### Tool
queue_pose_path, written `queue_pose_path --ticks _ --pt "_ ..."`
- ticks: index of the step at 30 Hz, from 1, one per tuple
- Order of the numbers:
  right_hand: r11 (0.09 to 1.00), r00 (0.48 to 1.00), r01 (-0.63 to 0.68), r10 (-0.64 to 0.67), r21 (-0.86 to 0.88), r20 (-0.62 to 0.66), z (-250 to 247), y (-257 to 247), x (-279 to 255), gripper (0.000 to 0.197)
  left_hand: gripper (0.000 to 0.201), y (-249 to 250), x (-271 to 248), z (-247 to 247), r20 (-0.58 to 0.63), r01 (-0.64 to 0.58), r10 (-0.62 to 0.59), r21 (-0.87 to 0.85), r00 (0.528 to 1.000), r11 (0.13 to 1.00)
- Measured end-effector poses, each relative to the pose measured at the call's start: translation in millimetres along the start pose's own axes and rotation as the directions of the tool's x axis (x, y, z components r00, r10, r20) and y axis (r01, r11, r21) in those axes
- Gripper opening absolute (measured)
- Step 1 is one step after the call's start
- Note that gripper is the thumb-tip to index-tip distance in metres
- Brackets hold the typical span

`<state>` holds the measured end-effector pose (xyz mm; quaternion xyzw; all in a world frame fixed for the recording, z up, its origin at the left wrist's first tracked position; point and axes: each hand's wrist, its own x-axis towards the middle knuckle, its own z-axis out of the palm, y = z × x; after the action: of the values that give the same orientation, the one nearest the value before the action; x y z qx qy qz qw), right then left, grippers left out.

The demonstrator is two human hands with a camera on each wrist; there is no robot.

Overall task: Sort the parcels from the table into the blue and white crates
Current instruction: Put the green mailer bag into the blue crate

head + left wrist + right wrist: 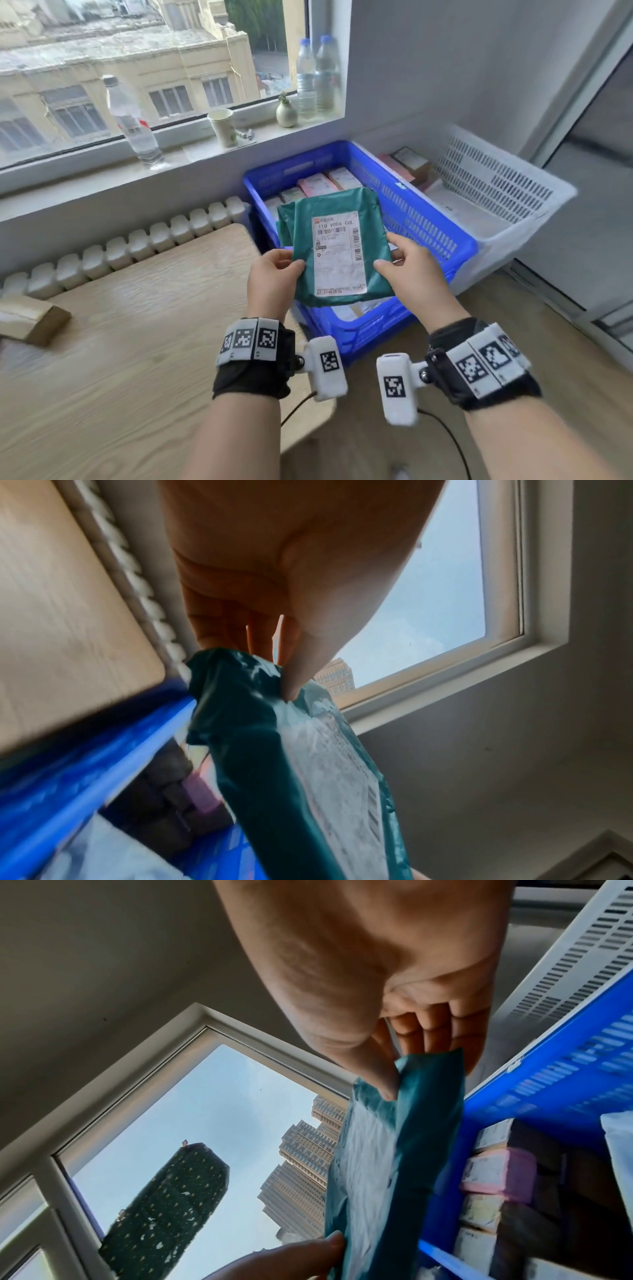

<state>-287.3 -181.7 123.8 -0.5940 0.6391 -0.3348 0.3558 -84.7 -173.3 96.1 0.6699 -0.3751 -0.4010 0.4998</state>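
Observation:
A teal plastic mailer bag with a white shipping label hangs above the blue crate, held by both hands. My left hand pinches its left edge, thumb on top. My right hand pinches the right edge the same way. The left wrist view shows the thumb pressed into the teal bag; in the right wrist view the thumb and fingers clamp the bag. The blue crate holds several small boxed parcels. The white crate stands to its right with a few parcels inside.
A brown cardboard parcel lies at the left of the wooden table. Water bottles, a paper cup and a small vase stand on the window sill. A radiator runs behind the table.

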Motion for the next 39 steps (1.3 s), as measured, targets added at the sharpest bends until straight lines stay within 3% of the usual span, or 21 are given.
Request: queue_pose_path --ticks 6,11,16,22,27,30,33,36,39 --pt "0.995 0.999 -0.034 0.035 -0.093 0.013 -67 61 52 0.054 0.017 -13 8 102 0.022 0.039 -0.041 0.110 0.999 0.993" --pt "0.988 0.995 -0.061 0.071 -0.145 0.068 -83 85 99 0.056 0.010 -13 26 141 0.003 0.077 -0.079 0.181 0.997 0.980" --pt "0.980 0.986 -0.036 0.067 -0.195 0.154 -67 93 158 0.055 0.021 -17 72 156 -0.036 0.145 -0.141 0.217 0.989 0.965" --pt "0.960 0.958 -0.038 0.114 -0.277 0.265 -28 106 215 0.055 0.012 -31 125 169 -0.086 0.261 -0.246 0.339 0.965 0.904" --pt "0.935 0.927 -0.010 0.142 -0.353 0.348 2 125 248 0.040 0.030 -64 144 175 -0.090 0.356 -0.348 0.373 0.933 0.857" --pt "0.921 0.879 -0.009 0.194 -0.390 0.436 21 138 257 0.032 0.025 -82 146 174 -0.051 0.408 -0.431 0.437 0.901 0.802" --pt "0.910 0.813 0.031 0.218 -0.414 0.540 38 151 268 0.037 0.023 -93 147 177 -0.055 0.469 -0.521 0.521 0.852 0.713" --pt "0.903 0.716 0.079 0.244 -0.422 0.654 55 164 277 0.037 0.028 -104 147 179 -0.095 0.540 -0.624 0.611 0.776 0.579" --pt "0.886 0.614 0.086 0.314 -0.456 0.724 72 182 286 0.023 0.029 -111 151 182 -0.115 0.567 -0.700 0.685 0.704 0.457"
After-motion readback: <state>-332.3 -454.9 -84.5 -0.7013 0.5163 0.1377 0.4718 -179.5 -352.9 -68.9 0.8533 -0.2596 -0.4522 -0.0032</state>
